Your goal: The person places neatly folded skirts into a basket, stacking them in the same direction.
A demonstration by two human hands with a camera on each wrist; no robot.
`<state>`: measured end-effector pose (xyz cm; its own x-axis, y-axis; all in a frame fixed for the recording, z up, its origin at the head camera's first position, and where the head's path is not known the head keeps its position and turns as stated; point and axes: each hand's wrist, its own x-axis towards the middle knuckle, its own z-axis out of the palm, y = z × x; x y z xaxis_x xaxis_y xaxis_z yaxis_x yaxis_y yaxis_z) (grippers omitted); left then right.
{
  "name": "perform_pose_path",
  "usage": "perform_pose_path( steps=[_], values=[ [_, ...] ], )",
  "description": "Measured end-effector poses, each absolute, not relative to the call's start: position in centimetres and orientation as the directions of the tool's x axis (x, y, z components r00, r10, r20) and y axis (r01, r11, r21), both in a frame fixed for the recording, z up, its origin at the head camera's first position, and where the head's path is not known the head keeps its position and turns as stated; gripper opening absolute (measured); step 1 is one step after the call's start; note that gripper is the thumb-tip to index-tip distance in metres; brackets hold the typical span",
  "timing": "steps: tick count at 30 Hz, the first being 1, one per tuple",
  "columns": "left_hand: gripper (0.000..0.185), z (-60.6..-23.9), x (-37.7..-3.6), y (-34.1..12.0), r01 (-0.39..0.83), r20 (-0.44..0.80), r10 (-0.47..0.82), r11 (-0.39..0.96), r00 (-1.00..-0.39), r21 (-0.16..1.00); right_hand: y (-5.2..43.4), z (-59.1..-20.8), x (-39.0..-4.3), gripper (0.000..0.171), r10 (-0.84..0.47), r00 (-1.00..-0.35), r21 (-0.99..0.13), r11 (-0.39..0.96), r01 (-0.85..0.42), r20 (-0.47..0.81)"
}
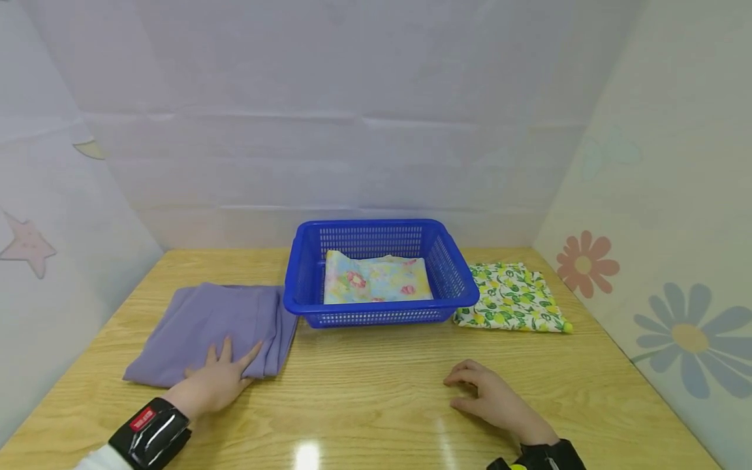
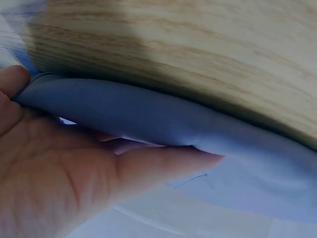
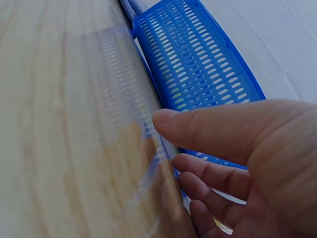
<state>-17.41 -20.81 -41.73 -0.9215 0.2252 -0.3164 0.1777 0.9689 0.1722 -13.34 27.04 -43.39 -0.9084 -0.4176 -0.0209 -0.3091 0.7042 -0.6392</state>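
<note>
Item: blue basket (image 1: 376, 307), perforated plastic, standing at the middle of the wooden table (image 1: 376, 391) toward the far wall; all positions below are reckoned from it. Inside it: a folded floral cloth (image 1: 376, 279) lying flat on the bottom, apparently stowed. Just right of it, touching or nearly so: a folded lemon-print cloth (image 1: 510, 297). Just left of it, its edge reaching the basket's side: a folded lavender cloth (image 1: 214, 326), flat on the table. Left hand (image 1: 216, 382): lies palm-down on the near edge of the lavender cloth, fingers straight and spread, thumb out, pressing rather than gripping, probably to steady or smooth the fold. Right hand (image 1: 490, 395): in front of the basket, to its right, resting on bare wood, fingers loosely curled, holding nothing.
</note>
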Motion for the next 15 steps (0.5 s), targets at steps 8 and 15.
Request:
perform_pose_path(
  steps=[8,15],
  values=[
    [0.061,-41.6,-16.2,-21.2,0.191,-0.320,0.242,0.964,-0.916,0.183,27.0,-43.5,-13.4,0.024,-0.427,-0.904,-0.637,0.700,-0.323,-0.010],
    [0.061,-41.3,-15.2,-20.7,0.191,-0.371,0.250,0.963,-0.894,0.189,27.1,-43.5,-13.3,0.025,-0.425,-0.905,-0.633,0.702,-0.327,-0.003]
  ],
)
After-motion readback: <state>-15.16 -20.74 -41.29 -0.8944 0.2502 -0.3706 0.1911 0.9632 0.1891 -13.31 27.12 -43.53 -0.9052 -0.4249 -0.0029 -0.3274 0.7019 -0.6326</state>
